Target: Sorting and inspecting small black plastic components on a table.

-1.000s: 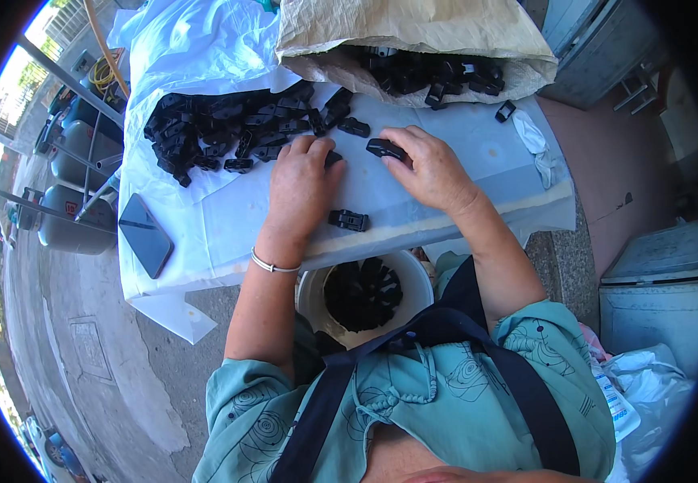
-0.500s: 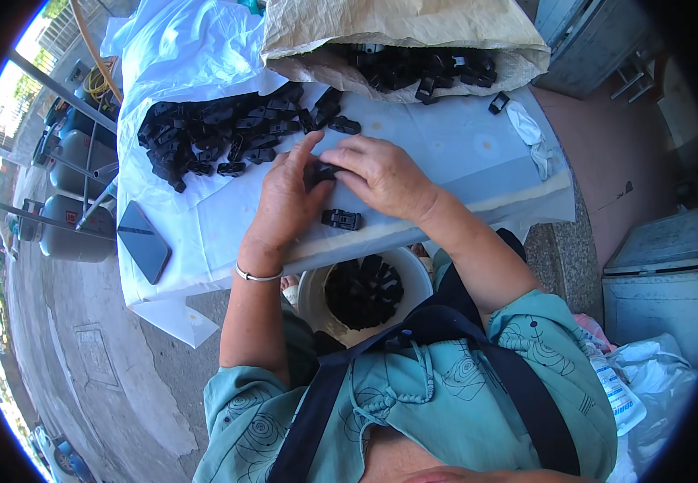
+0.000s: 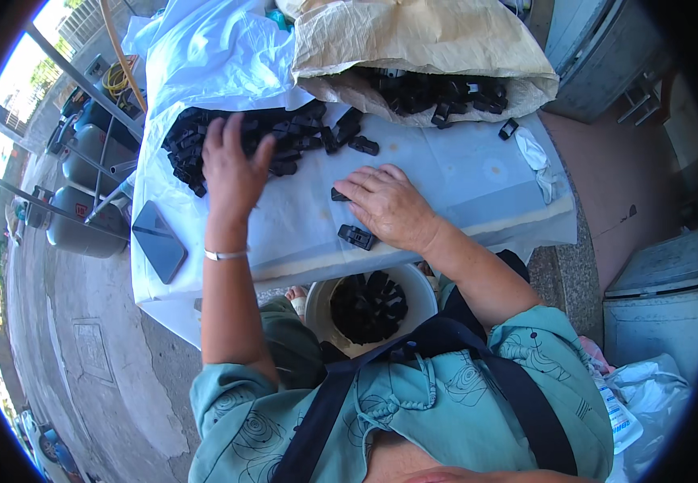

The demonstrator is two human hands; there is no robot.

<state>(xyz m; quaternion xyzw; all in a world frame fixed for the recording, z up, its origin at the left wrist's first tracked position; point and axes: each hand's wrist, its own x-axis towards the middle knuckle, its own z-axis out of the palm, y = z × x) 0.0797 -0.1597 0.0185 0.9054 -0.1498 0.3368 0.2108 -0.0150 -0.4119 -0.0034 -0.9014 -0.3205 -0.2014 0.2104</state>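
Observation:
My left hand [image 3: 232,171] is at the near side of a pile of black plastic parts [image 3: 186,146], fingers spread and a little blurred, with nothing seen in them. The pile spills from a white plastic bag [image 3: 228,60]. Near the middle of the table, my right hand [image 3: 393,208] lies palm down, its fingers closed on a black plastic part [image 3: 338,195] that they mostly cover. Just nearer to me, one loose black plastic clip [image 3: 357,236] rests on the sheet by the table's front edge.
A brown paper sack [image 3: 429,44] of black parts lies at the back. A phone [image 3: 158,241] is at the table's left edge, a crumpled white glove-like item [image 3: 534,157] at its right. Below the front edge stands a white bucket [image 3: 423,310] of black parts.
My left hand has left the part near my right hand, moved left to the pile and spread its fingers. My right hand has stayed by the part. The whole view has shifted slightly.

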